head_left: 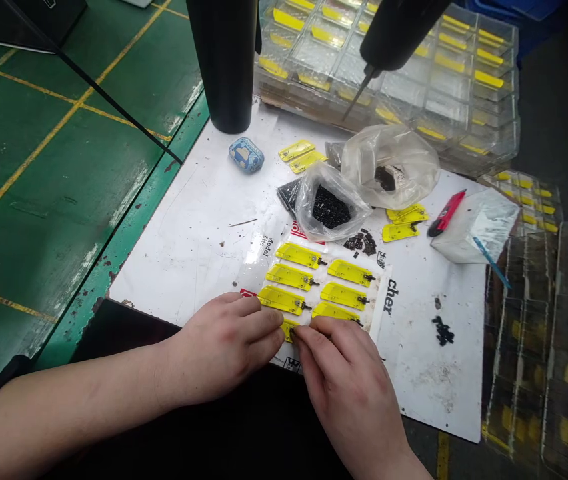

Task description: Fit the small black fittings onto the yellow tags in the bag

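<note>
Both my hands meet at the near end of the left column of yellow plastic blades, most with a small black piece at the right tip. My left hand (229, 340) pinches the left end of the nearest yellow blade (288, 329). At that blade's right tip, the fingers of my right hand (347, 367) are closed on a tiny dark part, mostly hidden. Beyond my hands lie more blades, such as a yellow blade (291, 275) on the left and another yellow blade (349, 272) on the right. A plastic bag of black bits (331, 207) stands just past them.
A second plastic bag (409, 167), a blue patterned case (247, 155) and a red cutter (447, 213) lie farther back. Clear compartment boxes (444, 87) are stacked behind. A black cylinder (227, 67) and a thin-tipped tool (384, 47) hang overhead. Loose black pieces (443, 331) lie right.
</note>
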The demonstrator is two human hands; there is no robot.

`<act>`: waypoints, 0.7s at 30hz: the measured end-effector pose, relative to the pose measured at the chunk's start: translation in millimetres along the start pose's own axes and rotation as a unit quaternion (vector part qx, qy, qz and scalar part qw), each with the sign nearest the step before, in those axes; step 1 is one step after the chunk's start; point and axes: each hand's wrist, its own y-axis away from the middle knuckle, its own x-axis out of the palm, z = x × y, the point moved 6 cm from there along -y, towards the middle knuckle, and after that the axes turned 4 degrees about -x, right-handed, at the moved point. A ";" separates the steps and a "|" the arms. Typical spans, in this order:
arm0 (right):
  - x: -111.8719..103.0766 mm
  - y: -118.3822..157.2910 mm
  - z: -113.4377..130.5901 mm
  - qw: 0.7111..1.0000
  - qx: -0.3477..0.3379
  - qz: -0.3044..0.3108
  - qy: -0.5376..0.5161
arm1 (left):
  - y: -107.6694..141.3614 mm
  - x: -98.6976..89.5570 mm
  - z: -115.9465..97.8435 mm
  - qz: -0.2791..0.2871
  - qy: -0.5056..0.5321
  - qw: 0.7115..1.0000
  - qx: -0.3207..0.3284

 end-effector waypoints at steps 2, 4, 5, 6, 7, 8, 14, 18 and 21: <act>0.6 -0.3 -0.1 1.000 0.000 0.001 0.000 | 0.0 -0.3 -0.6 -0.002 -0.001 1.000 0.002; 0.6 -0.5 0.1 1.000 -0.001 0.000 0.001 | -0.4 -0.2 -0.9 -0.001 -0.003 1.000 0.003; 0.5 -0.6 0.2 1.000 -0.001 0.000 0.002 | -0.6 0.0 -0.8 0.000 -0.004 1.000 0.003; 0.3 -0.6 0.3 1.000 -0.001 0.000 0.002 | -0.8 0.1 -0.8 0.001 -0.005 1.000 0.004; 0.1 -0.5 0.4 1.000 -0.002 0.001 0.002 | -0.8 0.1 -0.7 0.002 -0.006 1.000 0.004; -0.1 -0.5 0.4 1.000 -0.002 0.002 0.002 | -0.8 0.0 -0.7 0.003 -0.007 1.000 0.005; -1.2 -0.5 0.2 1.000 0.002 0.005 0.003 | -1.5 0.3 -2.3 0.026 -0.019 0.999 0.002; -0.9 -0.2 0.5 1.000 0.003 0.005 0.002 | -3.5 1.4 -5.3 0.052 -0.035 0.998 0.008; -1.6 0.8 0.6 1.000 0.002 0.004 0.004 | -4.1 2.8 -7.2 0.072 -0.049 0.996 0.011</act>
